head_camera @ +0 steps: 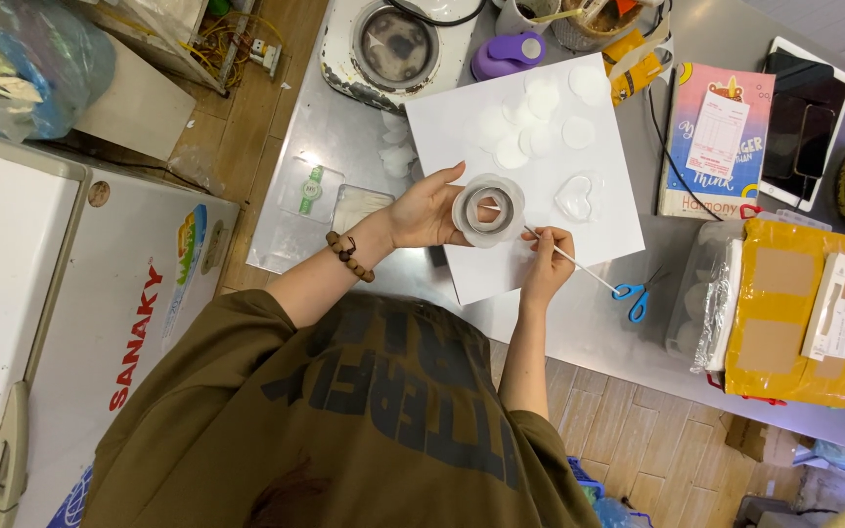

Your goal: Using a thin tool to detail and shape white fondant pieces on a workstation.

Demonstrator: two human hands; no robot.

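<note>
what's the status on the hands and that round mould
Left hand grips round mould above white sheet. Right hand pinches thin stick, tip inside mould. Nothing in the way.

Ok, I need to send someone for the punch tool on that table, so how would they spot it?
Start at the white square sheet on the steel table. Just past its far edge, beside the round white appliance, sits the purple plastic punch. It is the only purple, rounded thing there.

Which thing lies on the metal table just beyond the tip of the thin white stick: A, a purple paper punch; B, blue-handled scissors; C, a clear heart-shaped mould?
B: the thin white stick in the right hand ends beside the blue-handled scissors.
</note>
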